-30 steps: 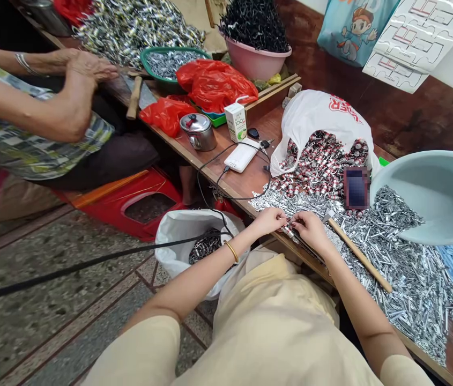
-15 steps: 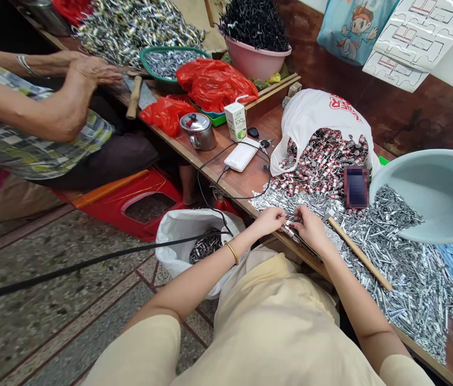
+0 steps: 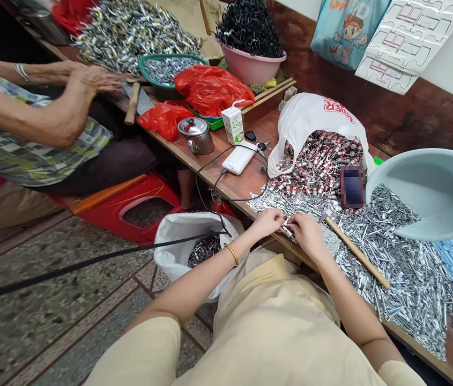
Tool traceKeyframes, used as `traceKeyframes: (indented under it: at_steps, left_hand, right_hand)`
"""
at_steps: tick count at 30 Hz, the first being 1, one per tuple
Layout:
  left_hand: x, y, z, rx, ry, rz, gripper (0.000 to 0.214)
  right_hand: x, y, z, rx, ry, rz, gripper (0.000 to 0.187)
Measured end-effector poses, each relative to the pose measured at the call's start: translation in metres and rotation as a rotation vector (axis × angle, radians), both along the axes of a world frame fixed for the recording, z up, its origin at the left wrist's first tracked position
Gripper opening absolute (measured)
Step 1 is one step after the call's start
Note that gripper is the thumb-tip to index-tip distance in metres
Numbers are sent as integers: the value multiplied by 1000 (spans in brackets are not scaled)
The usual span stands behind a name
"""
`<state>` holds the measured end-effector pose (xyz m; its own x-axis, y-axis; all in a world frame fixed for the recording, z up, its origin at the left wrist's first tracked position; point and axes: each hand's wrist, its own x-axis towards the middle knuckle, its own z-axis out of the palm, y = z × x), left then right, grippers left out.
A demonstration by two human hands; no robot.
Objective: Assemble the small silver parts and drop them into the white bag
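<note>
Left hand (image 3: 268,222) and right hand (image 3: 306,233): fingers curled, fingertips nearly together, at the near edge of the table (image 3: 265,120). A small red-and-silver metal part (image 3: 286,231) is located at the fingertips; which hand grips it cannot be determined. Hammer (image 3: 358,253): rests on loose metal pins (image 3: 407,300), right of the hands, head toward them.

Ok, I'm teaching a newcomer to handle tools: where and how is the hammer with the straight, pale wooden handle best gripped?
Probably the end half of the pale wooden handle, from above with the right hand: the hammer lies uncovered on silvery metal pieces, its metal head beside that hand, its straight handle running off rightward.
</note>
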<state>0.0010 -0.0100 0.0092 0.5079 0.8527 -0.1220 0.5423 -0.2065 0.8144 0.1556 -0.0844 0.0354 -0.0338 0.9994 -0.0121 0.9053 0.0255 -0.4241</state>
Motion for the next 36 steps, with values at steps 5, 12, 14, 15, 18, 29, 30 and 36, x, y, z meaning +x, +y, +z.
traceKeyframes:
  at_steps: [5, 12, 14, 15, 18, 29, 30, 36]
  left_hand:
    - [0, -2, -2, 4, 17, 8, 17]
    - [-1, -9, -1, 21, -8, 41, 17]
    - [-1, -10, -1, 27, -2, 45, 18]
    - [0, -11, -1, 33, 4, 45, 18]
    - [0, -12, -1, 47, 15, 46, 18]
    - [0, -19, -1, 49, -17, 57, 18]
    - [0, -20, -1, 49, -19, 60, 18]
    - [0, -23, -2, 62, -13, 85, 17]
  right_hand:
    - [-7, 0, 2, -18, -12, -40, 10]
    - [-21, -10, 3, -36, -91, -162, 16]
    - [-23, -11, 4, -52, -107, -158, 17]
    - [-24, -11, 6, -65, -116, -150, 18]
    - [-26, -10, 10, -109, -148, -144, 19]
    - [-33, -13, 4, -114, -105, -278, 20]
    - [-31, -13, 4, -111, -92, -290, 20]
    - [-16, -6, 5, -84, -18, -260, 17]
